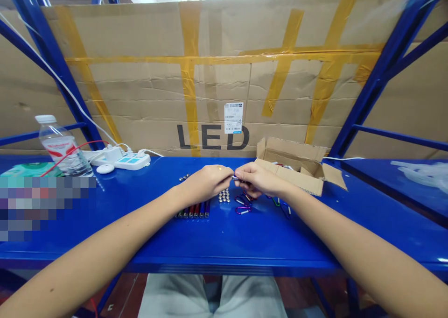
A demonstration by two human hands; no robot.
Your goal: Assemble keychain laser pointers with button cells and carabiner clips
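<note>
My left hand (212, 182) and my right hand (258, 178) meet above the middle of the blue table, fingertips nearly touching. Between the right thumb and fingers is a small shiny metallic piece (238, 179), too small to name. The left fingers are pinched at its left end; what they hold is hidden. Below the left hand lies a row of coloured metal tubes (196, 211), partly covered by that hand. Small round silver pieces (224, 196) form a block between the hands. Under the right hand are coloured carabiners (242, 210), with more (285, 209) beside the forearm.
An open cardboard box (304, 183) with small items stands behind my right hand. A white power strip (135, 161) with plugs and a water bottle (63, 145) are at the back left. Taped cardboard (147, 98) closes off the back, between blue metal posts (371, 89).
</note>
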